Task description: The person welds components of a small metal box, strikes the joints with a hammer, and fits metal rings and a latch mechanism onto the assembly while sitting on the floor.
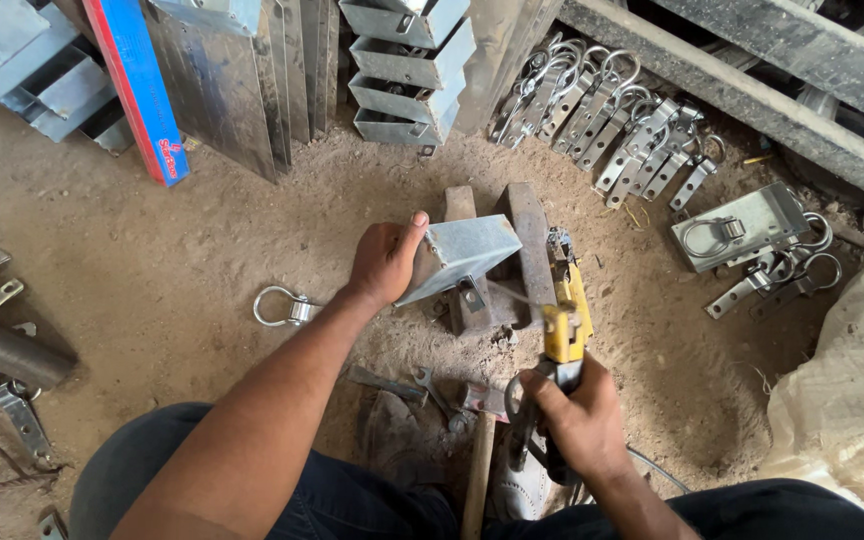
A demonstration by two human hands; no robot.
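Observation:
My left hand (384, 262) grips a grey galvanised sheet-metal box piece (460, 253) and holds it tilted against a rusty iron block (529, 240) set in the dirt floor. In my right hand (574, 420) is a yellow rivet tool (564, 320), held by its handles. Its nose points up at the lower edge of the metal piece, where a small hinge-like fitting (471, 295) hangs.
Stacked metal boxes (407, 70) and sheet panels (217, 80) stand at the back. Rows of hasp latches with rings (607, 110) lie at the right. A hammer (482, 440), a spanner (437, 392), a loose ring latch (282, 307) and a white sack (852, 400) lie nearby.

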